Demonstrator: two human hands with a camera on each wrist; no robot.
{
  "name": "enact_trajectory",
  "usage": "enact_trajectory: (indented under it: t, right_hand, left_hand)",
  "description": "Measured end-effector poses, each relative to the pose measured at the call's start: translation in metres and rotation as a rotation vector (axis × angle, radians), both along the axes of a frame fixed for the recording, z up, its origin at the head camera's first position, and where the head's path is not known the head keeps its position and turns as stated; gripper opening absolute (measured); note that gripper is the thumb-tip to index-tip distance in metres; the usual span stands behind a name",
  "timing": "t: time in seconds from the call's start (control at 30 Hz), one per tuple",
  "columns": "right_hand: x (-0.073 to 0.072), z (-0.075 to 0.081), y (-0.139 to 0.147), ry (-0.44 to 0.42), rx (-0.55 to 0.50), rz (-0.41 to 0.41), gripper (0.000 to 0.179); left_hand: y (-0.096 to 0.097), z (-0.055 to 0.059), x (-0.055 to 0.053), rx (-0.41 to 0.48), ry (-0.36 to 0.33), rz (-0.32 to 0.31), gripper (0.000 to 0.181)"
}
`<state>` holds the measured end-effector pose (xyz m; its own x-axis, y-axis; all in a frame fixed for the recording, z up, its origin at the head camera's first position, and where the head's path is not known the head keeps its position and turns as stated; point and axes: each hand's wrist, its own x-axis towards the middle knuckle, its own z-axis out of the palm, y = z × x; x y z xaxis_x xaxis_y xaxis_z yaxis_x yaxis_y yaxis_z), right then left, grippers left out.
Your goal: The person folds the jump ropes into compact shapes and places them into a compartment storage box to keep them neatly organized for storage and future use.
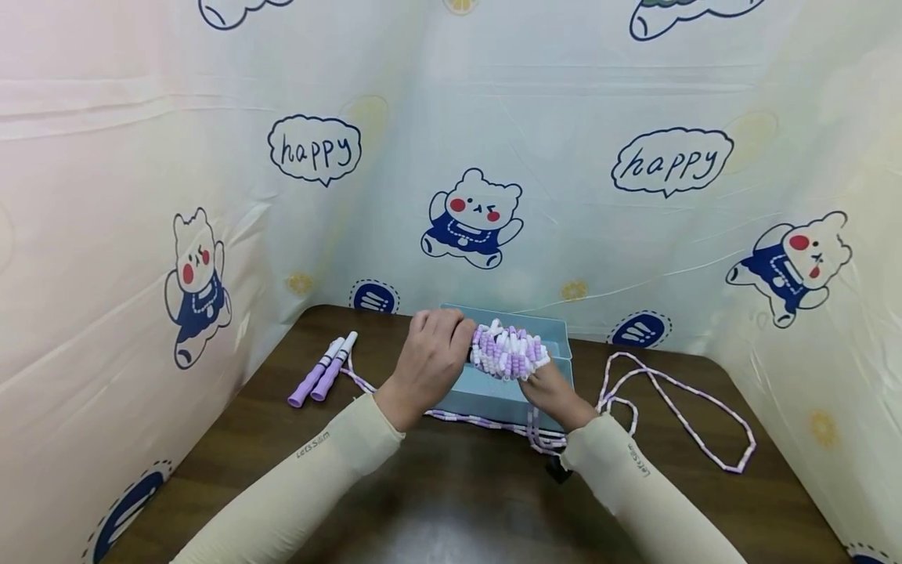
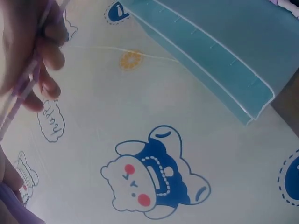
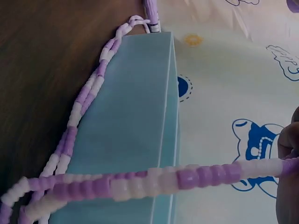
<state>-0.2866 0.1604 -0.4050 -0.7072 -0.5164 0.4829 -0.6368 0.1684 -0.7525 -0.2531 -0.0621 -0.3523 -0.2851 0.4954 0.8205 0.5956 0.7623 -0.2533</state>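
My left hand [image 1: 431, 356] grips at the left end of a thick bundle of purple-and-white beaded jump rope [image 1: 509, 350]. Low in the left wrist view, a purple handle [image 2: 21, 207] lies against this hand. At the bundle's right end my right hand [image 1: 553, 390] holds the rope with curled fingers. Beaded strands [image 3: 201, 179] run down from it across the front of a light blue box [image 1: 486, 403]. Both hands are over this box, which has its lid [image 1: 557, 329] raised at the back.
On the left of the brown table [image 1: 437, 486] lie two purple-and-white handles [image 1: 326, 376], their rope passing along the box's front. A loose beaded loop [image 1: 705, 392] is spread out on the right. Patterned cloth [image 1: 564, 94] hangs behind and at both sides.
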Motion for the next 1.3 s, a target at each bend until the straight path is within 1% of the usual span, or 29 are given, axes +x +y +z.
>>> enact_trajectory:
  t: [0.03, 0.07, 0.1, 0.2, 0.3, 0.37, 0.43, 0.47, 0.53, 0.6, 0.63, 0.73, 0.83, 0.93, 0.97, 1.07, 1.17, 1.3]
  right_hand:
    - [0.001, -0.001, 0.000, 0.043, 0.063, -0.046, 0.038]
    - [0.002, -0.002, 0.000, 0.112, 0.132, -0.090, 0.040]
    - [0.002, -0.002, 0.000, 0.122, 0.152, -0.088, 0.040]
    - [0.002, 0.000, -0.005, 0.025, 0.131, -0.037, 0.041]
    - [0.010, 0.010, -0.012, -0.046, 0.089, 0.051, 0.035]
    - [0.017, 0.018, -0.018, -0.118, 0.077, 0.106, 0.033]
    - [0.024, 0.025, -0.023, -0.179, 0.087, 0.143, 0.032]
    - [0.025, 0.026, -0.025, -0.212, 0.103, 0.147, 0.031]
    - [0.028, 0.024, -0.028, -0.277, 0.117, 0.154, 0.031]
    - [0.031, 0.020, -0.031, -0.311, 0.107, 0.175, 0.031]
    - [0.031, 0.017, -0.033, -0.328, 0.093, 0.184, 0.031]
    - [0.029, 0.007, -0.035, -0.389, 0.011, 0.229, 0.032]
    - [0.028, -0.001, -0.037, -0.405, -0.048, 0.271, 0.034]
    - [0.030, 0.001, -0.039, -0.401, -0.084, 0.329, 0.035]
    - [0.031, 0.002, -0.039, -0.404, -0.092, 0.349, 0.035]
    - [0.036, 0.009, -0.040, -0.453, -0.126, 0.418, 0.035]
    - [0.040, 0.018, -0.041, -0.488, -0.149, 0.462, 0.035]
    - [0.043, 0.029, -0.041, -0.473, -0.153, 0.499, 0.033]
  left_hand:
    - [0.000, 0.000, -0.001, 0.000, -0.004, 0.012, 0.024]
    - [-0.001, 0.001, -0.001, -0.002, -0.008, 0.024, 0.026]
    - [-0.001, 0.001, -0.002, -0.005, -0.013, 0.035, 0.027]
    - [-0.001, 0.001, -0.003, -0.019, -0.024, 0.063, 0.030]
    - [0.000, 0.000, -0.005, -0.028, -0.034, 0.082, 0.030]
    - [0.000, -0.001, -0.006, -0.030, -0.040, 0.094, 0.029]
    - [0.001, -0.002, -0.007, -0.026, -0.041, 0.111, 0.028]
    - [0.000, -0.002, -0.007, -0.022, -0.042, 0.119, 0.028]
    - [0.000, -0.002, -0.009, -0.011, -0.045, 0.138, 0.026]
    - [-0.001, -0.003, -0.011, 0.001, -0.044, 0.155, 0.023]
    - [-0.001, -0.002, -0.012, 0.007, -0.043, 0.163, 0.021]
    - [-0.002, -0.002, -0.016, 0.022, -0.042, 0.180, 0.014]
    - [-0.004, 0.000, -0.019, 0.031, -0.035, 0.189, 0.013]
    - [-0.005, 0.001, -0.022, 0.023, -0.016, 0.204, 0.011]
    - [-0.006, 0.002, -0.023, 0.017, -0.004, 0.213, 0.010]
    - [-0.007, 0.002, -0.027, -0.012, 0.030, 0.251, 0.010]
    - [-0.008, 0.002, -0.031, -0.037, 0.055, 0.281, 0.012]
    - [-0.008, 0.003, -0.034, -0.065, 0.066, 0.307, 0.013]
